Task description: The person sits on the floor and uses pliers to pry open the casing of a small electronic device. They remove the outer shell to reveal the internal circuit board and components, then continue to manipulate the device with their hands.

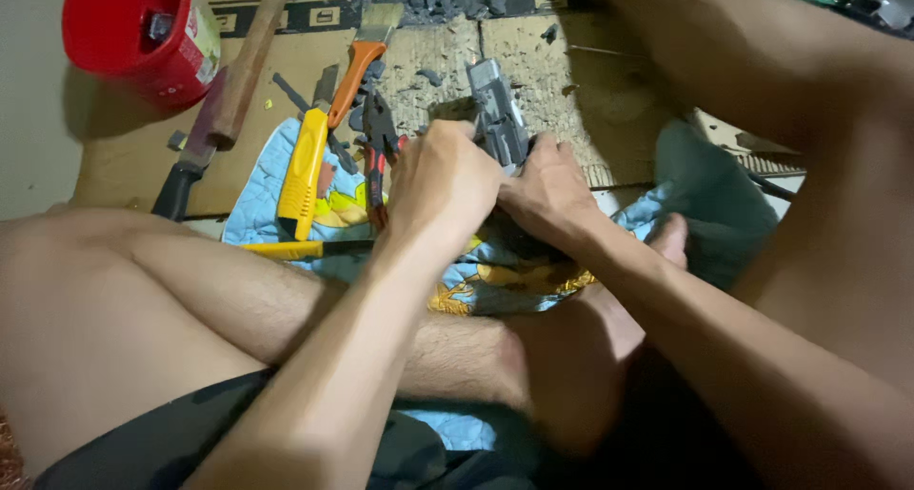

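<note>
Both hands are bunched around a grey metal part [497,119], blocky and ridged, sitting above the crossed legs over a blue patterned cloth [257,204]. Left hand [443,180] is clenched on its near end; right hand [547,193] has its fingers [545,152] wrapped on its side (part's lower half is hidden). Just left lie a yellow-handled tool [303,174], red-and-black pliers [379,147] and an orange-handled scraper [357,66]. A wooden-handled hammer [236,80] rests on crumb-strewn flattened cardboard [533,61], with a red plastic tub [143,33] bearing a pale label top left.
</note>
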